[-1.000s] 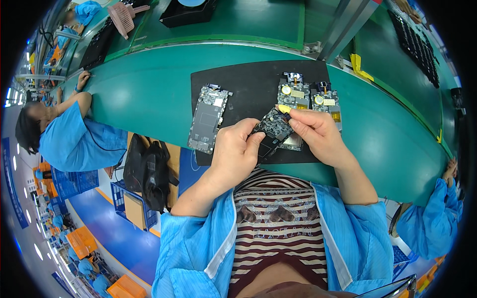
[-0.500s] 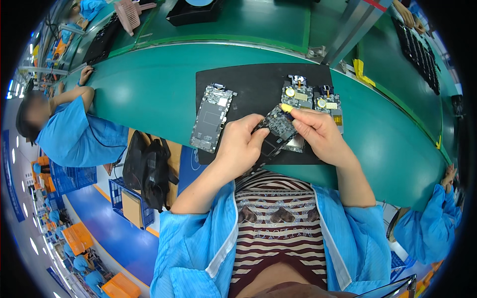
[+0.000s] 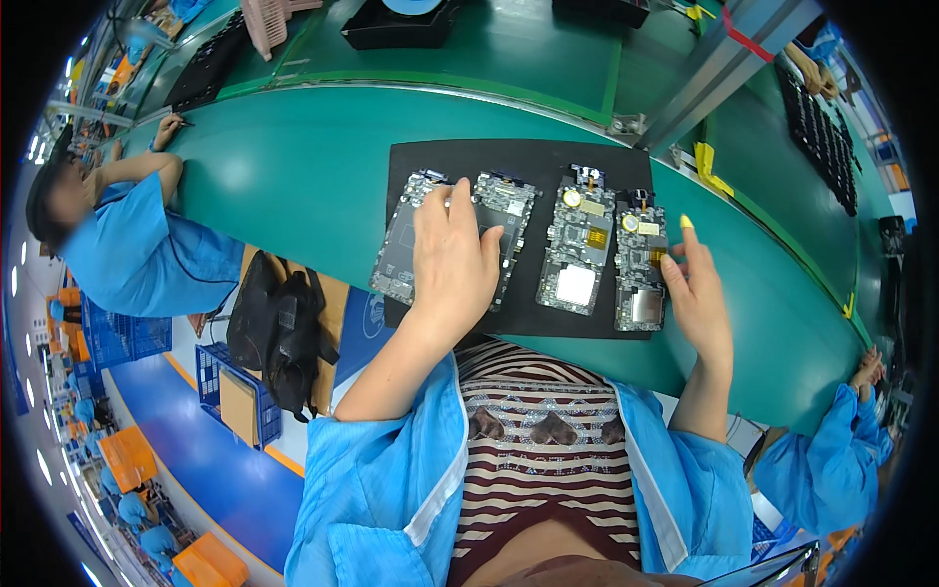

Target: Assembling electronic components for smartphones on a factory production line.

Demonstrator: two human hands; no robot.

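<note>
Two circuit boards lie side by side on the left of a black mat, their dark plain sides largely up. My left hand rests over them, open, its fingers stretched out and its thumb spread over the inner board. It partly hides the outer-left board. To the right are two more boards with chips, round yellowish parts and silvery squares: a middle one and a far-right one. My right hand is open beside the far-right board, its thumb by that board's edge. A yellow cot covers one fingertip.
The mat lies on a green bench. A metal post rises at the back right; a black tray stands beyond the bench's far edge. A co-worker in blue sits at left. Black bags lie below the bench's left side.
The board held between both hands now lies on the mat beside the left one. Both hands have let go and moved apart, the right hand toward the mat's right edge.
</note>
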